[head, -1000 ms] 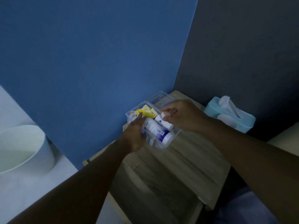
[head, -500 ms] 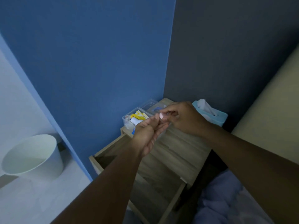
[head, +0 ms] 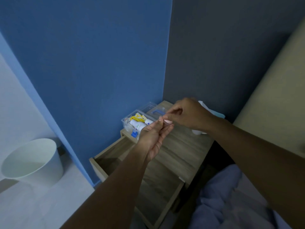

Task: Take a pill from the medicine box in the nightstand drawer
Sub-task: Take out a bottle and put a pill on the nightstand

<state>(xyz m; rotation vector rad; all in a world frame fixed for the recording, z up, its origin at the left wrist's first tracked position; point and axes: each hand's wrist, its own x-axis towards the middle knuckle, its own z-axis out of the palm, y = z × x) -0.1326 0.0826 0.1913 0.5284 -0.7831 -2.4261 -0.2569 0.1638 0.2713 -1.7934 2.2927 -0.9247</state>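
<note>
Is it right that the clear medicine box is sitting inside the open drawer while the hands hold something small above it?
Not quite. The head view shows the clear medicine box on top of the nightstand, not inside the open drawer. The rest holds.

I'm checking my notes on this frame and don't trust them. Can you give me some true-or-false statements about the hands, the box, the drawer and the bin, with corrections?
1. The nightstand drawer is open. True.
2. The clear medicine box sits inside the drawer. False: it stands on the nightstand top.
3. The right hand and the left hand meet at a small pale item. True.
4. The white bin lies tipped over. False: it stands upright on the floor.
</note>
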